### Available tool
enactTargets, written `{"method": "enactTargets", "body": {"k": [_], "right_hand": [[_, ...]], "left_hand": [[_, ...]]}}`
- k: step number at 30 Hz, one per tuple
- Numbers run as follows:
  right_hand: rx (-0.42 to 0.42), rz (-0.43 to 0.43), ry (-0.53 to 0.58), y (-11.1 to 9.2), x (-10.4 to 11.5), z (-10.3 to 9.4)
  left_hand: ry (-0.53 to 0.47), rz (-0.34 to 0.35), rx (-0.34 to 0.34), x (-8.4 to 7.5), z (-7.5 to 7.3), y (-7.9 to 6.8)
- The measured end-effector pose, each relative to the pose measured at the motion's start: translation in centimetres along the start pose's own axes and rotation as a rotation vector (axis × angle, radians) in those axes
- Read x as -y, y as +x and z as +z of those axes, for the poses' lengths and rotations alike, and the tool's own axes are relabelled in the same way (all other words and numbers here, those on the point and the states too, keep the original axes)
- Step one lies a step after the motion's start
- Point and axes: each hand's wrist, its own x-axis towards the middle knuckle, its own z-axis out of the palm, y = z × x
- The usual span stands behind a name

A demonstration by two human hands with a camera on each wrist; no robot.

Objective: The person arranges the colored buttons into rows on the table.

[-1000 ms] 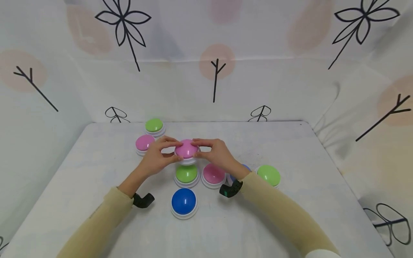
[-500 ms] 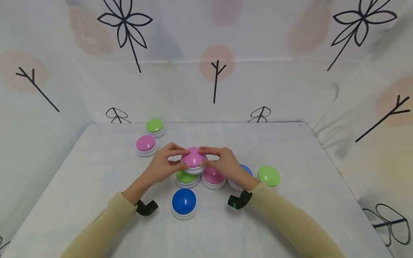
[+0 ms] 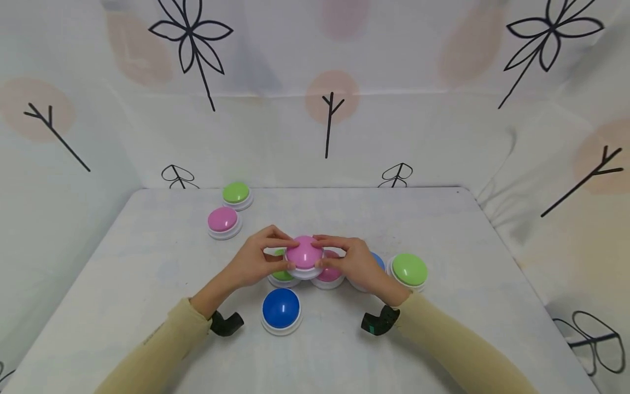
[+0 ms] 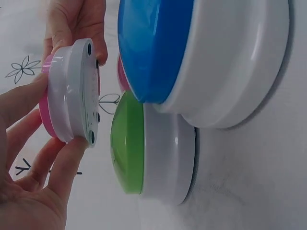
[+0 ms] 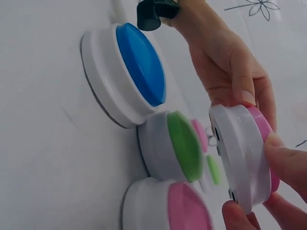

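Observation:
Between both hands, off the table, is a pink push button (image 3: 304,253) with a white base. My left hand (image 3: 257,259) pinches its left side with thumb and fingers. Its right side is pinched by my right hand (image 3: 358,266). Dark feet show under the held button (image 4: 72,96) in the left wrist view. Below and behind it, a green button (image 3: 280,274) and another pink button (image 3: 332,278) stand side by side, partly hidden. Nearer the person sits a dark blue button (image 3: 281,307).
On the white table (image 3: 315,361), a lighter blue button (image 3: 378,260) stands partly behind the right hand, beside a green button (image 3: 410,269). Farther back on the left are a pink button (image 3: 223,220) and a green button (image 3: 236,192). Patterned cloth (image 3: 275,137) surrounds the table.
Both hands have carried the pink button to the right and nearer the person, from behind the green button to over the gap between the green and pink ones. The other buttons stay put.

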Motion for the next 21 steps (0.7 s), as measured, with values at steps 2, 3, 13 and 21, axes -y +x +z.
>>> {"method": "enactTargets", "body": {"k": [2, 3, 13, 21], "right_hand": [[-0.002, 0.003, -0.024, -0.4, -0.2, 0.1], [-0.005, 0.001, -0.037, -0.6, -0.2, 0.1], [-0.04, -0.036, -0.093, -3.0, -0.7, 0.1], [0.01, -0.081, -0.061, -4.6, -1.2, 0.3]], "left_hand": [[0.008, -0.005, 0.019, -0.1, 0.1, -0.1], [0.01, -0.004, 0.03, -0.1, 0.2, -0.1], [-0.023, 0.022, 0.141, -0.2, 1.1, -0.6], [-0.085, 0.049, 0.231, 0.2, 2.0, -0.8]]}}
